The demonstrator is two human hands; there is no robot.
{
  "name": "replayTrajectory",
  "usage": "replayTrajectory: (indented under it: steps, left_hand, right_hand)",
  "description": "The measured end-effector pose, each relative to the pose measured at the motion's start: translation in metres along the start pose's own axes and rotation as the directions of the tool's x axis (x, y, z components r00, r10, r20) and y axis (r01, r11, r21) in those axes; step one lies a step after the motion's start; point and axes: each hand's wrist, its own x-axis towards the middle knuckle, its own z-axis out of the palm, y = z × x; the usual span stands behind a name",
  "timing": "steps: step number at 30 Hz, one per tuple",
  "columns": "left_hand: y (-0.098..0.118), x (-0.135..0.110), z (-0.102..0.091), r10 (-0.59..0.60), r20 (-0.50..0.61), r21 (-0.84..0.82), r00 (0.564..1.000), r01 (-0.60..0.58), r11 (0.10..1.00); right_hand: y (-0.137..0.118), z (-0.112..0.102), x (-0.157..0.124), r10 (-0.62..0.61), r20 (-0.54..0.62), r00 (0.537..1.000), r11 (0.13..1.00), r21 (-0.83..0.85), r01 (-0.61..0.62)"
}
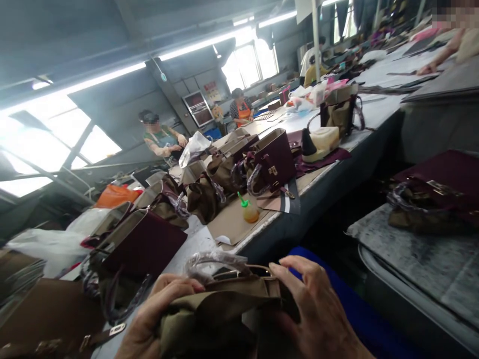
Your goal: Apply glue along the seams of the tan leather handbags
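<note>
At the bottom of the head view I hold an olive-brown handbag (220, 311) with both hands. My left hand (155, 316) grips its left side with the thumb on top. My right hand (318, 311) curls over its right end, fingers pressed on the top edge. A plastic-wrapped handle (213, 262) arches above the bag's opening. The bag's lower body is cut off by the frame.
A long worktable (318, 182) carries several maroon and olive handbags, a small glue bottle with a green cap (249, 209) and cardboard sheets. A maroon bag (142, 244) stands close on the left. A second table (419, 249) with a maroon bag is on the right. Other people work farther back.
</note>
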Motion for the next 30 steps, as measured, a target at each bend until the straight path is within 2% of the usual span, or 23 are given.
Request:
replayTrajectory:
  steps: [2,4,7,10,15,18,20,23,27,30]
  left_hand:
    - [-0.013,0.012,-0.01,0.012,0.105,0.015,0.994,-0.013,1.0]
    - [-0.028,0.025,-0.017,-0.02,0.195,0.022,0.981,0.016,1.0]
    - [-0.05,0.047,-0.024,-0.132,0.156,0.001,0.979,0.134,0.991]
    - [-0.072,0.07,-0.028,-0.213,0.133,-0.019,0.968,0.217,0.976]
    - [-0.098,0.101,-0.032,-0.234,0.16,-0.013,0.959,0.239,0.971]
    - [-0.108,0.112,-0.035,-0.318,0.3,-0.098,0.899,0.361,0.927]
    - [-0.111,0.119,-0.04,-0.327,0.406,-0.151,0.854,0.415,0.897]
    - [-0.109,0.133,-0.051,-0.296,0.488,-0.165,0.821,0.42,0.892]
    - [-0.086,0.16,-0.068,-0.243,0.576,-0.142,0.781,0.389,0.91]
    - [-0.069,0.18,-0.073,-0.238,0.608,-0.063,0.758,0.345,0.937]
  right_hand:
    - [0.006,0.023,0.011,-0.004,0.083,0.997,0.989,0.149,-0.009]
    - [0.009,0.045,0.021,0.011,0.168,0.986,0.941,0.333,-0.067]
    - [0.012,0.075,0.031,0.056,0.333,0.941,0.86,0.462,-0.215]
    - [0.011,0.102,0.037,0.064,0.464,0.884,0.865,0.416,-0.281]
    - [0.004,0.142,0.043,0.121,0.569,0.813,0.895,0.291,-0.337]
    - [0.001,0.161,0.051,0.192,0.585,0.788,0.896,0.224,-0.384]
    - [0.0,0.171,0.059,0.238,0.585,0.775,0.892,0.183,-0.413]
    - [0.001,0.183,0.073,0.309,0.576,0.757,0.877,0.135,-0.461]
    - [0.004,0.195,0.086,0.347,0.557,0.754,0.852,0.149,-0.502]
    - [0.009,0.201,0.095,0.365,0.533,0.763,0.838,0.17,-0.519]
